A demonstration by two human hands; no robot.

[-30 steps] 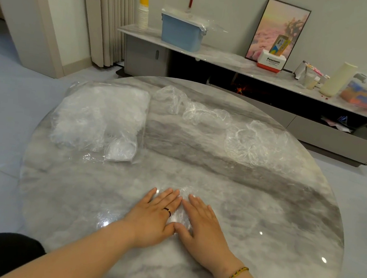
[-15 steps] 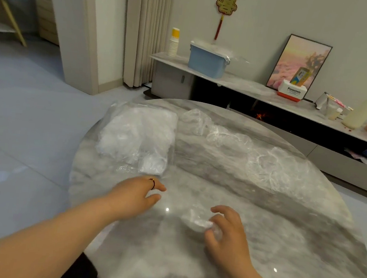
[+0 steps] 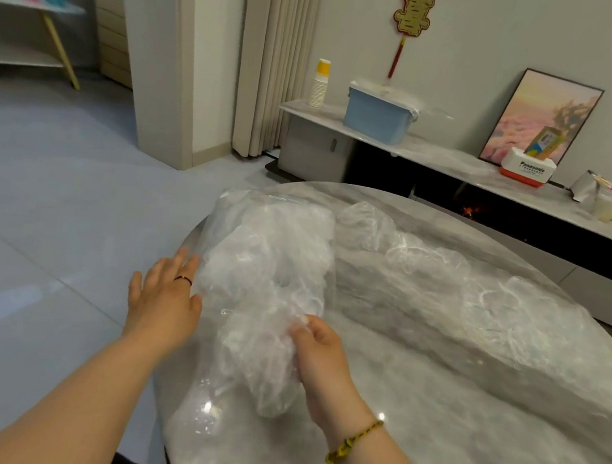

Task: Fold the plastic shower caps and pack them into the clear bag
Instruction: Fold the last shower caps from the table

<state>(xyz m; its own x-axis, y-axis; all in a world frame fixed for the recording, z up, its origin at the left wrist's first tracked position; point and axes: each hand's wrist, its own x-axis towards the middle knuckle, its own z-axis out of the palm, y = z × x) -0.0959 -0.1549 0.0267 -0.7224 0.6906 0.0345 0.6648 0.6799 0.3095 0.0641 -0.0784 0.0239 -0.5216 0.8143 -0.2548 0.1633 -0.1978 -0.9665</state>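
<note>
My left hand (image 3: pixel 163 302) lies flat, fingers straight, against the clear bag (image 3: pixel 267 258); my right hand (image 3: pixel 318 350) grips this bag's near side.

Grey veined stone look on the tabletop (image 3: pixel 428 414), polished to a high gloss, light spots glinting off it. The clear bag (image 3: pixel 267 258) is thin transparent plastic, crinkled and shiny, packed with whitish filmy plastic. Farther right, the loose shower caps (image 3: pixel 515 314) are the same flimsy clear film, wrinkled, with puckered edges. The right hand (image 3: pixel 322 354) pinches crumpled film at the bag's near end, and a braided yellow-and-dark cord bracelet (image 3: pixel 352 442) sits at its wrist. On the left hand (image 3: pixel 163 303), a thin dark ring (image 3: pixel 183 279). The floor (image 3: pixel 31 240) is smooth pale tile with a soft sheen. Far off, a blue plastic box (image 3: pixel 378 120), a pleated cloth curtain (image 3: pixel 277 58), a stack of paper cups (image 3: pixel 319 84).
</note>
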